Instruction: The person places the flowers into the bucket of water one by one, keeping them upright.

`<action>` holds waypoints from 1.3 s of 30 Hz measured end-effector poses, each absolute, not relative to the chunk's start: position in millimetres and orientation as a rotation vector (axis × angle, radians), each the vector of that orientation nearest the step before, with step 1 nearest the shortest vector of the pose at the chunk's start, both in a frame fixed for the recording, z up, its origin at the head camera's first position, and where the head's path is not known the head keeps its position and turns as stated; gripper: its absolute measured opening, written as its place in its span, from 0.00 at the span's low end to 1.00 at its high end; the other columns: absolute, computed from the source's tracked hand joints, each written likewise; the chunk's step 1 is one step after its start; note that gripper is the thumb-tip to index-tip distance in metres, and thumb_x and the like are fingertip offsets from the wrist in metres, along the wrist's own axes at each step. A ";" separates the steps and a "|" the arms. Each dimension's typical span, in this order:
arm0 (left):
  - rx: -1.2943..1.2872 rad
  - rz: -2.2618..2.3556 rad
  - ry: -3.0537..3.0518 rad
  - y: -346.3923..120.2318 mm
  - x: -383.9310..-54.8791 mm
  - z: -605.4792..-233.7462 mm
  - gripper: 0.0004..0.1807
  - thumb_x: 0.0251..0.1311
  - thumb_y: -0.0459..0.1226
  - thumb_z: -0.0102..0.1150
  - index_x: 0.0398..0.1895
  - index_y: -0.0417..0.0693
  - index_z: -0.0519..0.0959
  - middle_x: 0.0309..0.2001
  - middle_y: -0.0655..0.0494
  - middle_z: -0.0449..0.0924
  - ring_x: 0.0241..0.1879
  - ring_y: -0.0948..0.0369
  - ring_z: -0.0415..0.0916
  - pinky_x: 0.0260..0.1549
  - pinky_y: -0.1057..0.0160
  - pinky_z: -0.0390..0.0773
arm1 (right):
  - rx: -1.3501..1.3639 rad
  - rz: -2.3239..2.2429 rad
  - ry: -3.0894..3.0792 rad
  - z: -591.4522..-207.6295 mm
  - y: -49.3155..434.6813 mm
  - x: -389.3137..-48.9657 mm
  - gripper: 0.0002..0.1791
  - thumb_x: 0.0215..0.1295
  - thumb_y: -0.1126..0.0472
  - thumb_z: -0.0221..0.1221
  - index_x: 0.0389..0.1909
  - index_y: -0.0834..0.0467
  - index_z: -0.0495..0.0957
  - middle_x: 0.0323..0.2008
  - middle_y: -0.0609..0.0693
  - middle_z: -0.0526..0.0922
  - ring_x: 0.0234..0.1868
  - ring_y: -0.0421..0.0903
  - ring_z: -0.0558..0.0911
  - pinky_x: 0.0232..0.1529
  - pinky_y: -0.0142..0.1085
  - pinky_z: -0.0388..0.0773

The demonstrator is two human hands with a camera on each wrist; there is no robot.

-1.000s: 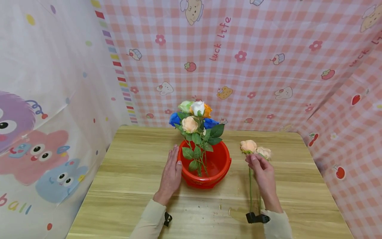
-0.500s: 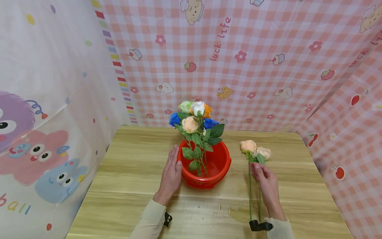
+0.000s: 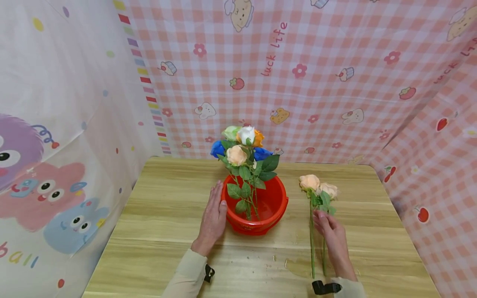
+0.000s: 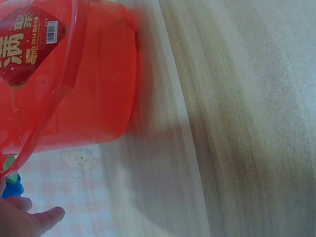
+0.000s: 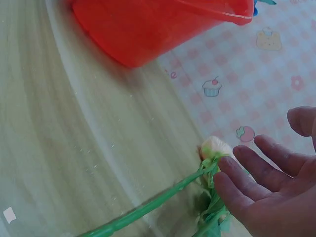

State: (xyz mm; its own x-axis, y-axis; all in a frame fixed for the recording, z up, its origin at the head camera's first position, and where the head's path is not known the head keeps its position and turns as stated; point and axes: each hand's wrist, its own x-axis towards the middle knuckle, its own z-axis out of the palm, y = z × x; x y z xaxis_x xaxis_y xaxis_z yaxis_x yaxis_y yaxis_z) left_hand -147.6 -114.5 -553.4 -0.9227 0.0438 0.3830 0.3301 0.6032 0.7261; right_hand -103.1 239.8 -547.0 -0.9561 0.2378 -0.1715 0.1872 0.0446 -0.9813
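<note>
My left hand (image 3: 213, 223) rests flat, fingers straight, against the left side of a red bucket (image 3: 257, 227). Inside the bucket stand several artificial roses: a peach rose (image 3: 236, 155), a white rose (image 3: 246, 135), an orange rose (image 3: 258, 138), a pale green rose (image 3: 230, 132) and blue roses (image 3: 262, 154). To its right, two peach roses (image 3: 309, 182) with long green stems lie side by side on the table. My right hand (image 3: 333, 238) is over their stems just below the leaves; the right wrist view shows its fingers (image 5: 247, 182) loosely extended, thumb apart, pinching nothing.
The wooden table (image 3: 160, 215) carries scattered water drops and a wet patch (image 3: 298, 267) in front of the bucket. A pink checked cloth (image 3: 298, 95) hangs behind the table, and a white printed cloth (image 3: 93, 136) hangs at left.
My right hand has slid down from the peach rose heads along the stems, toward me, uncovering the leaves. My left hand and the bucket have stayed in place.
</note>
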 end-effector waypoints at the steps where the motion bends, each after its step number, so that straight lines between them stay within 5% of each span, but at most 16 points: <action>1: -0.306 -1.232 -2.502 -114.4 -147.6 -553.2 0.31 0.81 0.39 0.37 0.82 0.41 0.55 0.82 0.48 0.53 0.80 0.47 0.49 0.78 0.47 0.54 | -0.462 2.106 -2.238 -547.9 240.2 -102.5 0.32 0.82 0.47 0.48 0.70 0.70 0.68 0.55 0.36 0.83 0.55 0.31 0.82 0.60 0.29 0.79; 4: -0.307 -1.233 -2.499 -114.5 -147.7 -553.2 0.31 0.81 0.40 0.37 0.82 0.41 0.55 0.82 0.48 0.53 0.80 0.46 0.49 0.78 0.47 0.54 | -0.488 2.127 -2.233 -551.1 241.9 -101.4 0.34 0.82 0.47 0.48 0.71 0.71 0.67 0.56 0.35 0.83 0.56 0.31 0.82 0.61 0.30 0.79; 12: -0.305 -1.229 -2.503 -114.9 -148.0 -553.9 0.31 0.81 0.40 0.36 0.82 0.41 0.55 0.81 0.47 0.54 0.80 0.47 0.49 0.78 0.47 0.54 | -0.532 2.159 -2.313 -561.4 244.8 -100.6 0.37 0.83 0.45 0.44 0.75 0.72 0.60 0.75 0.66 0.63 0.58 0.31 0.78 0.62 0.27 0.76; 19: -0.307 -1.232 -2.492 -114.6 -147.6 -553.8 0.31 0.81 0.40 0.36 0.82 0.41 0.55 0.82 0.49 0.53 0.80 0.47 0.49 0.77 0.47 0.54 | -0.573 2.165 -2.365 -565.4 242.6 -102.3 0.38 0.83 0.46 0.44 0.77 0.72 0.57 0.75 0.70 0.61 0.73 0.61 0.68 0.54 0.20 0.76; 23: -0.312 -1.225 -2.489 -114.6 -148.1 -553.9 0.30 0.81 0.40 0.36 0.82 0.41 0.55 0.82 0.48 0.54 0.80 0.46 0.49 0.77 0.47 0.54 | -0.592 2.166 -2.405 -567.1 243.1 -102.7 0.38 0.83 0.47 0.45 0.78 0.72 0.55 0.75 0.71 0.60 0.74 0.65 0.65 0.54 0.22 0.76; 27: -0.316 -1.218 -2.489 -114.8 -148.1 -553.9 0.30 0.81 0.40 0.36 0.82 0.41 0.55 0.81 0.47 0.54 0.80 0.46 0.50 0.77 0.47 0.54 | -0.590 2.133 -2.472 -569.9 244.8 -102.1 0.36 0.84 0.50 0.45 0.76 0.74 0.57 0.73 0.74 0.63 0.69 0.62 0.74 0.54 0.27 0.79; 33: -0.320 -1.212 -2.481 -114.8 -148.2 -553.8 0.30 0.81 0.40 0.36 0.82 0.40 0.56 0.81 0.45 0.55 0.80 0.46 0.50 0.77 0.47 0.55 | -0.615 2.126 -2.503 -572.6 247.0 -101.8 0.30 0.83 0.56 0.48 0.73 0.76 0.62 0.60 0.67 0.81 0.46 0.39 0.87 0.46 0.28 0.83; 39: -0.323 -1.197 -2.471 -114.6 -149.2 -555.4 0.30 0.81 0.39 0.37 0.81 0.38 0.57 0.81 0.46 0.56 0.79 0.46 0.52 0.77 0.47 0.55 | -0.643 2.201 -2.441 -574.5 247.0 -104.4 0.29 0.79 0.64 0.53 0.72 0.78 0.61 0.50 0.60 0.87 0.40 0.39 0.88 0.42 0.29 0.85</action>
State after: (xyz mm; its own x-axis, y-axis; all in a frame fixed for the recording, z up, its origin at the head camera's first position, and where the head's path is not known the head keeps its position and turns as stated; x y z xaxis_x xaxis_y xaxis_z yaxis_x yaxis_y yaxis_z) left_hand -149.2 -114.6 -555.4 -0.9034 0.0424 0.4267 0.3610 0.6121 0.7036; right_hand -104.4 247.0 -574.5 -0.9056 0.1414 -0.3999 0.4124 0.0727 -0.9081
